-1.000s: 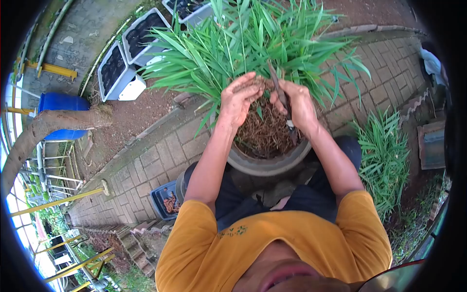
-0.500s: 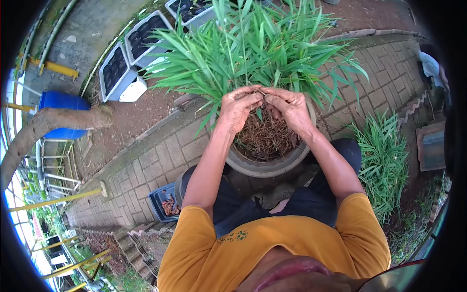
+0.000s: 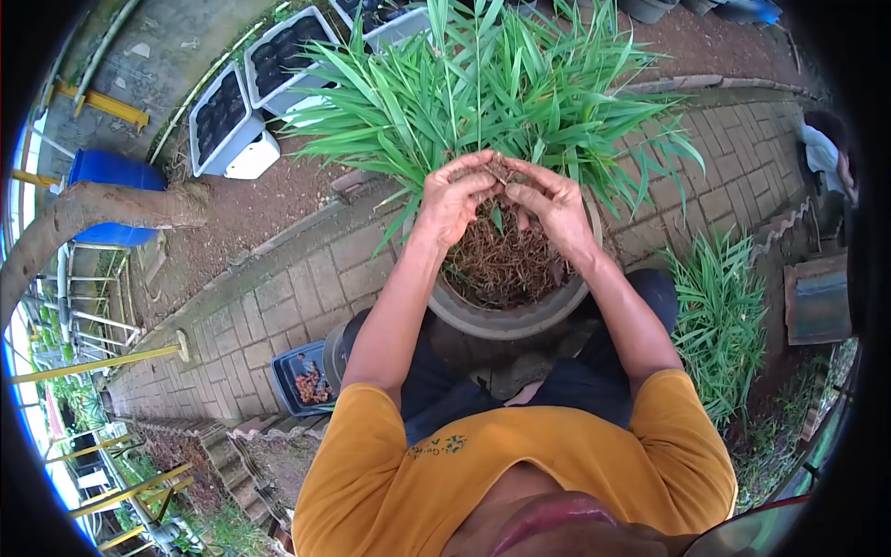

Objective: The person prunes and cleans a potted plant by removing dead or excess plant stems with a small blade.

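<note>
A round grey pot (image 3: 506,325) stands between my knees, filled with brown fibrous roots and soil (image 3: 506,265). Long-leaved green plants (image 3: 492,93) rise at its far side. Over the far part of the root mass, my left hand (image 3: 455,201) and my right hand (image 3: 554,204) meet at the fingertips. Both have their fingers closed around a small brown clump (image 3: 499,173), which looks like root or soil; its details are partly hidden by the fingers.
Grey-white planters (image 3: 223,121) and a blue barrel (image 3: 116,200) are at the left, beside a curved trunk (image 3: 93,223). A blue tray (image 3: 302,376) with reddish-brown pieces sits on the brick paving (image 3: 241,325). Cut greenery (image 3: 719,320) lies right. Part of another person (image 3: 826,153) shows far right.
The view has shifted slightly. My fingers have moved a little around the clump, and more of it shows between them. Both hands remain over the pot.
</note>
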{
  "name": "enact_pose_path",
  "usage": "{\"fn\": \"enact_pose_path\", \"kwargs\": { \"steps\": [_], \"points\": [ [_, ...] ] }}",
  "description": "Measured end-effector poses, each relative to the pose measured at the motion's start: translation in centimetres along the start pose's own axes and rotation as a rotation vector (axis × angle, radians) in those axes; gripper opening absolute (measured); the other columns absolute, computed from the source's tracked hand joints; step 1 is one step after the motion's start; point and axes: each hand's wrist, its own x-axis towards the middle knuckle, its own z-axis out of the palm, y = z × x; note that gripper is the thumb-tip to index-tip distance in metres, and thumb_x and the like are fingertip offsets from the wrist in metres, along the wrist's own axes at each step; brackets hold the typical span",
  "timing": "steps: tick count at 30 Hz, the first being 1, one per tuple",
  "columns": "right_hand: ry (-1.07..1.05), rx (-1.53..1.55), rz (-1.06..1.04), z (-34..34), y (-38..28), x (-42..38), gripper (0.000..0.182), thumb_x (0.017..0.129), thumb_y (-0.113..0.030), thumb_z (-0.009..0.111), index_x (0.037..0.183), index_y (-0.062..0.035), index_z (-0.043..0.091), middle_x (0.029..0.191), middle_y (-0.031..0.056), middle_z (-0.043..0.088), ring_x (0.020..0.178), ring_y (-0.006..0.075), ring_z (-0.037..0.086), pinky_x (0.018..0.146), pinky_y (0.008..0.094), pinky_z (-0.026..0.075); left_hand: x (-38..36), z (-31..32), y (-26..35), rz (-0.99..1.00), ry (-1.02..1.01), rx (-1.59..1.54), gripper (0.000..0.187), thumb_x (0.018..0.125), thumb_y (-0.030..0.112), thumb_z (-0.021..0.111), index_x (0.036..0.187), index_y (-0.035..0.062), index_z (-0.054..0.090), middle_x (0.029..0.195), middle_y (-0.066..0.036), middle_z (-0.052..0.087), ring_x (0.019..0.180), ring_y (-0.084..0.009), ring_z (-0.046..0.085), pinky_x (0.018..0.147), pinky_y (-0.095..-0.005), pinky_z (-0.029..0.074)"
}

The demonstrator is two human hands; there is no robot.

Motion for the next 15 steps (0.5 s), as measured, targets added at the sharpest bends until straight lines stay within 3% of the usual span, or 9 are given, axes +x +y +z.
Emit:
{"fn": "enact_pose_path", "kwargs": {
  "steps": [8, 12, 15],
  "points": [
    [-0.049, 0.058, 0.046, 0.2, 0.2, 0.4, 0.032, 0.089, -0.011, 0.062, 0.120, -0.0035, 0.062, 0.077, 0.0016, 0.065, 0.054, 0.0049, 0.054, 0.047, 0.0188, 0.038, -0.3, -0.8, 0.6, -0.036, 0.009, 0.062, 0.028, 0.083, -0.002, 0.064, 0.110, -0.0048, 0.061, 0.099, -0.015, 0.068, 0.083, -0.0245, 0.068, 0.054, -0.0321, 0.055],
    [0.041, -0.091, -0.022, 1.1, 2.3, 0.7, 0.026, 0.087, -0.008, 0.064, 0.113, -0.0015, 0.066, 0.093, 0.0046, 0.070, 0.060, 0.0049, 0.054, 0.053, 0.0207, 0.046, -0.6, -0.9, 0.3, -0.042, 0.101, 0.190, 0.024, 0.082, -0.004, 0.064, 0.106, -0.0053, 0.062, 0.098, -0.015, 0.067, 0.079, -0.0244, 0.068, 0.053, -0.0319, 0.054],
    [0.093, -0.218, -0.112, 1.3, 2.9, 0.7, 0.025, 0.087, -0.009, 0.064, 0.111, -0.0012, 0.067, 0.091, 0.0042, 0.070, 0.063, 0.0047, 0.055, 0.054, 0.0205, 0.046, -0.5, -1.2, -0.3, -0.061, 0.121, 0.171, 0.025, 0.078, -0.002, 0.069, 0.103, -0.0033, 0.064, 0.091, -0.011, 0.070, 0.072, -0.0189, 0.070, 0.046, -0.0211, 0.044]
  ]
}}
